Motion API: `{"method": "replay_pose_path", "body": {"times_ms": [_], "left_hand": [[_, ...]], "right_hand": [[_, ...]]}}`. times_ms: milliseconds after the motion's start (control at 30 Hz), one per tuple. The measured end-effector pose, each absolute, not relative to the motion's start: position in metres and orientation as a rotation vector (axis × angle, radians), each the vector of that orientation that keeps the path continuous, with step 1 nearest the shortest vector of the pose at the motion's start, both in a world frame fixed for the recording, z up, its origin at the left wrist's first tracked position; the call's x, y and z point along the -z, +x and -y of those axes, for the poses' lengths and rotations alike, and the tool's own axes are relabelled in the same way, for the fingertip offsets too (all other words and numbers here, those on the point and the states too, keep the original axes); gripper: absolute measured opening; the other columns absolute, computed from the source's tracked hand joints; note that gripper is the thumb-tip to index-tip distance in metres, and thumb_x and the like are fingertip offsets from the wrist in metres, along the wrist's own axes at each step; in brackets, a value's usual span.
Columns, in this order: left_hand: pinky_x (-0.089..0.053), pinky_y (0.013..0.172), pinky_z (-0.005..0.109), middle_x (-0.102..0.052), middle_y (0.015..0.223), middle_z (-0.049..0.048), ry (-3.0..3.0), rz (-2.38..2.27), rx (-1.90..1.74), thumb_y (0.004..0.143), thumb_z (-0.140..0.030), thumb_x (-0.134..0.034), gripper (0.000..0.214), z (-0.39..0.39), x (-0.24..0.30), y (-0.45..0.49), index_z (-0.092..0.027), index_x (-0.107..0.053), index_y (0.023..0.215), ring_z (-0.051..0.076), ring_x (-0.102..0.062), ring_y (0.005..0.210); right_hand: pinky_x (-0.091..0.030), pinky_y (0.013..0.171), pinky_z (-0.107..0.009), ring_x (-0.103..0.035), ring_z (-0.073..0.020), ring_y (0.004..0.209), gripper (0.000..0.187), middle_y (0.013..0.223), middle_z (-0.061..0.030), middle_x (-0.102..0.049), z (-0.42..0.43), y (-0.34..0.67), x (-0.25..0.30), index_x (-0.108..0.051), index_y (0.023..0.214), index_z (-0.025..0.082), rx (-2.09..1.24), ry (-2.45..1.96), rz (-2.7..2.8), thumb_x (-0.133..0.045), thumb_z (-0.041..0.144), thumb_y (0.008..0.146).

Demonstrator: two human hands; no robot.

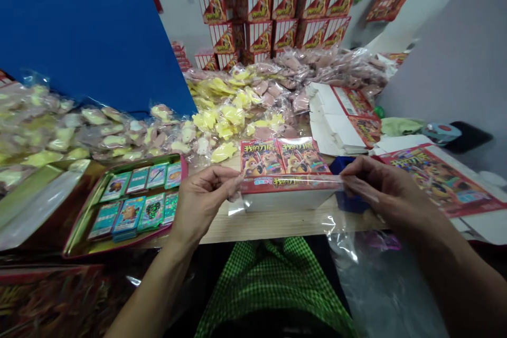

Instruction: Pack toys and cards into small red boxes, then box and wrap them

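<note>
Carton (283, 195), red-topped and white-sided, sits at the front of the wooden worktop (285, 227) inside clear plastic film (336, 224). Your left hand (204, 200) and right hand (382, 185) grip its opposite ends, fingers (356, 182) clamped on film and carton. Two printed red cartons (283, 157) lie just behind; a tray of cards (119, 245) lies left. Bagged yellow and pink pieces (237, 111) heap beyond them.

A white carton (285, 202) with a red top edge lettered in yellow is held level between the hands. The left hand (202, 203) pinches its left end, the right hand (382, 185) its right end. Clear plastic film (348, 245) stretches across the carton's right part and hangs below in loose folds.
</note>
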State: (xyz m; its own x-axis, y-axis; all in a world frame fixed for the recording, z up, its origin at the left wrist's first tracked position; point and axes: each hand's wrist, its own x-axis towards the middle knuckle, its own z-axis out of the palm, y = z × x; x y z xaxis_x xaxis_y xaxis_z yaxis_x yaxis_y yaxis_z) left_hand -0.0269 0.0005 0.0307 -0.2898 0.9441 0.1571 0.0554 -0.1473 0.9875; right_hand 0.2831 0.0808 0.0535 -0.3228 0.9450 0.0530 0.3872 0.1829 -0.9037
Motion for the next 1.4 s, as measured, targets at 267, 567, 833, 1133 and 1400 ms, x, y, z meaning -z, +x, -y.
{"method": "replay_pose_path", "body": {"times_ms": [267, 567, 833, 1133, 1400], "left_hand": [[-0.042, 0.056, 0.020, -0.070, 0.074, 0.0001, 1.385, -1.435, -1.380, 0.079, -0.027, -0.081, 0.008, 0.001, -0.037, -0.036, -0.021, -0.078, 0.083, 0.009, -0.057, 0.062], [-0.045, 0.067, 0.025, -0.068, 0.079, 0.0020, 1.448, -1.541, -1.366, 0.082, -0.035, -0.076, 0.017, 0.000, -0.039, -0.041, -0.021, -0.075, 0.073, 0.015, -0.061, 0.078], [-0.035, 0.060, 0.025, -0.056, 0.067, -0.0023, 1.353, -1.498, -1.140, 0.082, -0.046, -0.072, 0.032, -0.011, -0.035, -0.045, -0.018, -0.065, 0.068, 0.011, -0.045, 0.063], [-0.041, 0.074, 0.029, -0.062, 0.079, 0.0004, 1.387, -1.404, -1.134, 0.081, -0.042, -0.072, 0.025, -0.023, -0.032, -0.045, -0.018, -0.066, 0.076, 0.014, -0.053, 0.075], [-0.041, 0.066, 0.027, -0.061, 0.072, 0.0004, 1.374, -1.460, -1.130, 0.079, -0.045, -0.075, 0.032, -0.027, -0.027, -0.046, -0.018, -0.064, 0.066, 0.013, -0.052, 0.068]], "right_hand": [[-0.037, 0.051, -0.028, -0.048, -0.0143, 0.057, 0.048, 0.066, -0.0012, -0.058, -0.082, 0.277, -0.060, -0.064, 0.078, 0.021, -1.104, -1.282, 1.880, -0.075, 0.067, 0.076], [-0.033, 0.046, -0.028, -0.045, -0.0137, 0.053, 0.047, 0.065, -0.0007, -0.057, -0.081, 0.276, -0.065, -0.063, 0.080, 0.022, -1.132, -1.338, 1.874, -0.073, 0.067, 0.076], [-0.030, 0.045, -0.026, -0.041, -0.0118, 0.052, 0.060, 0.061, 0.0020, -0.049, -0.084, 0.277, -0.063, -0.055, 0.073, 0.021, -1.099, -1.467, 1.838, -0.068, 0.080, 0.071], [-0.031, 0.047, -0.025, -0.039, -0.0104, 0.052, 0.071, 0.060, 0.0036, -0.046, -0.095, 0.285, -0.049, -0.052, 0.068, 0.021, -1.084, -1.495, 1.772, -0.068, 0.090, 0.063], [-0.027, 0.043, -0.023, -0.035, -0.0091, 0.049, 0.069, 0.056, 0.0041, -0.043, -0.092, 0.282, -0.057, -0.051, 0.064, 0.021, -1.127, -1.481, 1.835, -0.067, 0.088, 0.066]]}}
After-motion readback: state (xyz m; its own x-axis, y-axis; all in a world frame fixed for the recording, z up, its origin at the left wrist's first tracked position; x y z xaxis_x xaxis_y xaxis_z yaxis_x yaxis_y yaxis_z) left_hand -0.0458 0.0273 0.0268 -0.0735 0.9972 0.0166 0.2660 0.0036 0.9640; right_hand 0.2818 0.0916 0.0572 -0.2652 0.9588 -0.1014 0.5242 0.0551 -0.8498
